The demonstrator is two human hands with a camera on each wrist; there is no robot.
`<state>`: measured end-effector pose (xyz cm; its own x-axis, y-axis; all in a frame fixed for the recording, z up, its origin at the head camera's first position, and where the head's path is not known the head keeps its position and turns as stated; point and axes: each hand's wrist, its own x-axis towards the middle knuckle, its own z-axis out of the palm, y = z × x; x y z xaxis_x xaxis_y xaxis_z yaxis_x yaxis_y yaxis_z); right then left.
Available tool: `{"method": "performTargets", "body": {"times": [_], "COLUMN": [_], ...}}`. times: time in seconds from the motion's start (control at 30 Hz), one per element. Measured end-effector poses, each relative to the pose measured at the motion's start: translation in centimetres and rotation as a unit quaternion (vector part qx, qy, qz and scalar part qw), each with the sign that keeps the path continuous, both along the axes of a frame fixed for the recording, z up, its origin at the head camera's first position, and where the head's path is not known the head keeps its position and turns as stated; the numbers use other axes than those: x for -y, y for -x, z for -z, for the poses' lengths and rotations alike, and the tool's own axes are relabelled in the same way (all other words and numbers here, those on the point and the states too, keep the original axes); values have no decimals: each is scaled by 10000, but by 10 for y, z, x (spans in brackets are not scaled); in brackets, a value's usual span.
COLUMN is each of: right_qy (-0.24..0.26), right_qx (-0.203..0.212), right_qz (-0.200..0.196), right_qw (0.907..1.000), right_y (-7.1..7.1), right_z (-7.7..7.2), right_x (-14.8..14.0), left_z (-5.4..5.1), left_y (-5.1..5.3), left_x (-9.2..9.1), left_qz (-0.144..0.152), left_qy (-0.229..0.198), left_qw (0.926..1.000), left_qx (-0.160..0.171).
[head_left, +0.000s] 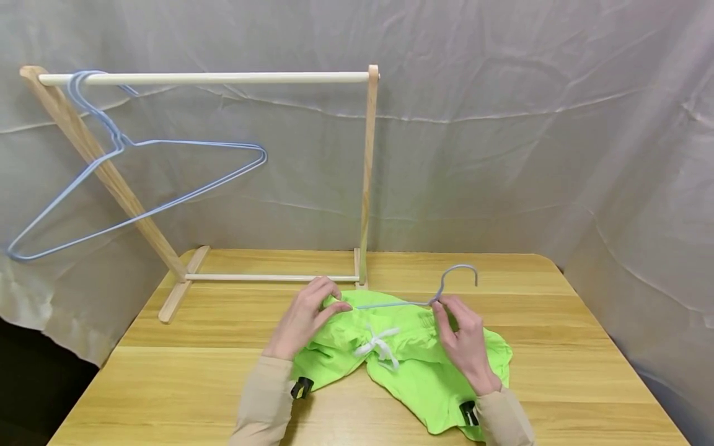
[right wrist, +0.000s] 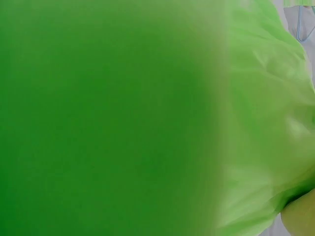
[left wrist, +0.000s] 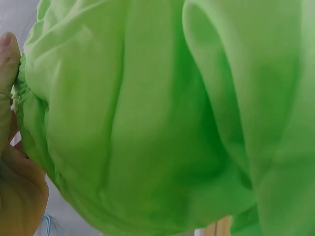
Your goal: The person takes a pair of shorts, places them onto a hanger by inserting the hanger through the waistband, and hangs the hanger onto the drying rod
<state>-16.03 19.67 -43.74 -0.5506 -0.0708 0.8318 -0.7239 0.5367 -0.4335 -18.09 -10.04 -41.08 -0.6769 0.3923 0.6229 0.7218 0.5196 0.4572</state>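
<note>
Bright green shorts (head_left: 404, 378) with a white drawstring bow lie on the table, their waistband raised between the two hands. My left hand (head_left: 305, 317) pinches the waistband at its left side; the left wrist view shows that hand (left wrist: 22, 191) gripping the gathered edge. Over on the right, my right hand (head_left: 464, 337) pinches a blue wire hanger (head_left: 440, 288) just below its hook. One arm of this hanger runs left along the waist opening; the rest of it is hidden by the fabric. Green cloth (right wrist: 123, 118) fills most of the right wrist view.
A wooden rack (head_left: 365, 179) with a white top rail (head_left: 223, 78) stands at the back left of the table (head_left: 195, 384). Blue wire hangers (head_left: 195, 144) hang at the rail's left end. A grey curtain (head_left: 502, 136) surrounds the table's back and sides.
</note>
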Motion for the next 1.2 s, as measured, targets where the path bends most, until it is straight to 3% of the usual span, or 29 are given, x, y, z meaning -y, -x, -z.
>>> {"method": "performTargets", "body": {"times": [0.37, 0.67, 0.8, 1.0, 1.2], "right_qy": [-122, -160, -180, -197, -155], "right_qx": [-76, -165, -195, -240, -69], "right_qz": [-135, -207, -217, -191, -136], "right_qw": [9998, 9995, 9994, 9993, 9998], "right_y": [-3, -3, -3, -2, -2], "right_z": [-1, 0, 0, -1, -3], "right_x": [8, 9, 9, 8, 5], "left_z": [3, 7, 8, 8, 9], "left_y": [-2, -4, -4, -3, -1], "left_x": [-19, -30, -32, -33, -30], "left_qz": [174, -117, -77, 116, -1], "left_qy": [88, 365, 401, 447, 428], "left_qw": [9998, 9990, 9987, 9960, 9918], "left_qx": [-105, -238, -316, -767, -1202]}}
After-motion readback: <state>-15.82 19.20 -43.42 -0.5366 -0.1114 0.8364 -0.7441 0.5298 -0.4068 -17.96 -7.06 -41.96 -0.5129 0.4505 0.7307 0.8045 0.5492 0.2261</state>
